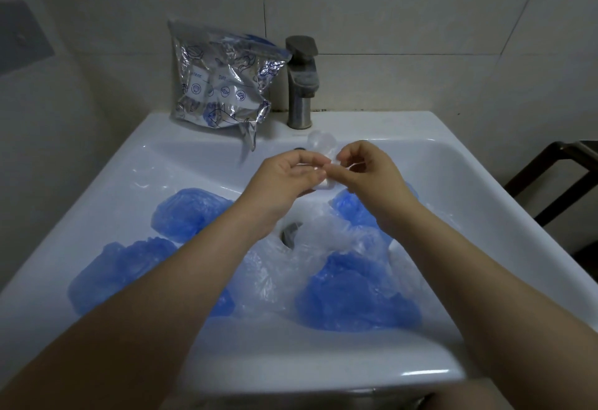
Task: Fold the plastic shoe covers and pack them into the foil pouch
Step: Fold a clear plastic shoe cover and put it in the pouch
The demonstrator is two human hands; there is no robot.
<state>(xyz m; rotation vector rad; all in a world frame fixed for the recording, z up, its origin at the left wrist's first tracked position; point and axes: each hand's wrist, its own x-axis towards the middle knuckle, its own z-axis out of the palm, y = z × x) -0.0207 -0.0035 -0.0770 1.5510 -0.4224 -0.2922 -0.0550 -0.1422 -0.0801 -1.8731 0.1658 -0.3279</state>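
Over the middle of the white sink [430, 125], my left hand [288, 180] and my right hand [369, 173] both pinch a small folded clear shoe cover [322, 146]. Most of that cover is hidden between my fingers. Several crumpled blue shoe covers [191, 210] [352, 296] and clear ones [326, 231] lie loose in the basin below. The silver foil pouch [223, 79], printed with blue icons, leans against the wall on the sink's back left ledge, with blue plastic showing at its open top.
A grey metal faucet [302, 83] stands at the back centre, just right of the pouch. The drain [289, 231] shows between my forearms. A dark wooden frame [556, 176] stands beyond the sink's right edge. Tiled wall is behind.
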